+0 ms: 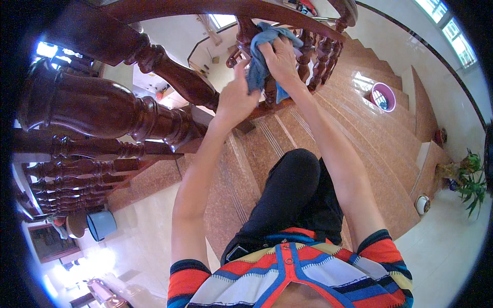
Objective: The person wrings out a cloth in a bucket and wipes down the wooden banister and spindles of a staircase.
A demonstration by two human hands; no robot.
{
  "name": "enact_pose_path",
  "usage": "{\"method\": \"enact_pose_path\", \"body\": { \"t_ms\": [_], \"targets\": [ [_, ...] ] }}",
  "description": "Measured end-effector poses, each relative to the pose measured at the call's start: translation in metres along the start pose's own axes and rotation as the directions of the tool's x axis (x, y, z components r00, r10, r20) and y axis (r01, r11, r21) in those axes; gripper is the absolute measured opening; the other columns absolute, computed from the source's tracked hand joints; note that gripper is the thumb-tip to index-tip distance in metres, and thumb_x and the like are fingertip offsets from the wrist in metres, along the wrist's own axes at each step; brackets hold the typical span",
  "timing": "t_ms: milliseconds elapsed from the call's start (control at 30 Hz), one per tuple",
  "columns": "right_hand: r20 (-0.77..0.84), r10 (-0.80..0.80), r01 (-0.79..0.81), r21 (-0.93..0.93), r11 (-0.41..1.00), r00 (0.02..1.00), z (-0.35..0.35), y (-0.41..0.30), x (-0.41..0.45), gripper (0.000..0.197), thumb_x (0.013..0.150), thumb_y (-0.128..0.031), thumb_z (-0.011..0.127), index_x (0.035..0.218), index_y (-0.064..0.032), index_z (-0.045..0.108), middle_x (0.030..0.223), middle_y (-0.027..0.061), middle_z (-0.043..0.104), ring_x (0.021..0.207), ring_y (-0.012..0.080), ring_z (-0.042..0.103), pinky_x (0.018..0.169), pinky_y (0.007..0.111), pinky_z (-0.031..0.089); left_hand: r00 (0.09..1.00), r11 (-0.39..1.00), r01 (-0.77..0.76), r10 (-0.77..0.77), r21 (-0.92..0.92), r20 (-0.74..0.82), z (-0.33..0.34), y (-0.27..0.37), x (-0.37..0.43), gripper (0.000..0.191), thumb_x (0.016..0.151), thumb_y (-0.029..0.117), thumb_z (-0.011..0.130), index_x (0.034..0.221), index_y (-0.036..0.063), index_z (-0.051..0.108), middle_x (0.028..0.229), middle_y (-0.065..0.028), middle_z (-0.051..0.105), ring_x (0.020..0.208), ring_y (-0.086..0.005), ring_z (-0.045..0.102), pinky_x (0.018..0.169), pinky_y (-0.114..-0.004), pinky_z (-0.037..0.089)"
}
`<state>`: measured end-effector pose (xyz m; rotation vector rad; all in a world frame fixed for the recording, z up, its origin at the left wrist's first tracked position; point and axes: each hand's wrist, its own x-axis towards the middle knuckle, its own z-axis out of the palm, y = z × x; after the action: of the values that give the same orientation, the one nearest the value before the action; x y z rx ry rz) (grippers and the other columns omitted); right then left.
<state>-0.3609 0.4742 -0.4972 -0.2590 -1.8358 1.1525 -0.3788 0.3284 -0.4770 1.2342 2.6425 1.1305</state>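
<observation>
A blue cloth is wrapped around a dark, glossy wooden baluster of the stair railing, just under the handrail. My right hand grips the cloth from the right side, its fingers pressed into the folds. On the other side my left hand holds the cloth's hanging part near its thumb, with the fingertips partly hidden. Another turned baluster slants past the left hand, and a thick newel post lies farther left.
Brown stone stairs curve up to the right, with a pink bucket on one step. A blue bucket stands on the pale floor at the lower left. A potted plant and a white pot are at the right.
</observation>
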Motion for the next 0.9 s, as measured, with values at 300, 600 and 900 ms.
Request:
{"method": "enact_pose_path", "body": {
  "t_ms": [300, 600, 900],
  "targets": [
    [0.042, 0.051, -0.062, 0.327, 0.943, 0.998, 0.021, -0.001, 0.026, 0.037, 0.087, -0.034, 0.044, 0.088, 0.0000, 0.059, 0.080, 0.0183, 0.060, 0.077, 0.0279, 0.059, 0.072, 0.035, 0.044, 0.762, 0.745, -0.190, -0.300, -0.640, -0.575, 0.009, 0.013, 0.082, 0.027, 0.088, 0.022, 0.049, 0.102, -0.0008, 0.051, 0.089, -0.0087, 0.054, 0.082, -0.0133, 0.049, 0.076, -0.026, 0.041],
    [0.011, 0.286, -0.264, 0.420, 0.868, 0.958, 0.026, 0.016, -0.003, 0.035, 0.091, -0.028, 0.034, 0.086, 0.0020, 0.052, 0.079, 0.0141, 0.054, 0.074, 0.0199, 0.050, 0.068, 0.032, 0.041, 0.837, 0.869, 0.018, -0.284, -0.494, -0.469, 0.060, -0.007, 0.044, 0.036, 0.096, 0.033, 0.028, 0.113, 0.0027, 0.034, 0.099, -0.0145, 0.047, 0.092, -0.0220, 0.046, 0.086, -0.033, 0.035],
    [-0.152, -0.393, 0.373, -0.143, 0.917, 0.907, 0.022, -0.005, 0.006, 0.011, 0.070, -0.012, 0.056, 0.079, -0.0076, 0.055, 0.086, 0.0154, 0.051, 0.079, 0.0345, 0.049, 0.063, 0.045, 0.038, 0.860, 0.837, -0.067, -0.227, -0.543, -0.457, 0.048, -0.005, 0.041, 0.033, 0.095, 0.024, 0.034, 0.121, 0.0029, 0.035, 0.108, -0.0092, 0.047, 0.097, -0.0150, 0.046, 0.085, -0.028, 0.038]
  ]
}}
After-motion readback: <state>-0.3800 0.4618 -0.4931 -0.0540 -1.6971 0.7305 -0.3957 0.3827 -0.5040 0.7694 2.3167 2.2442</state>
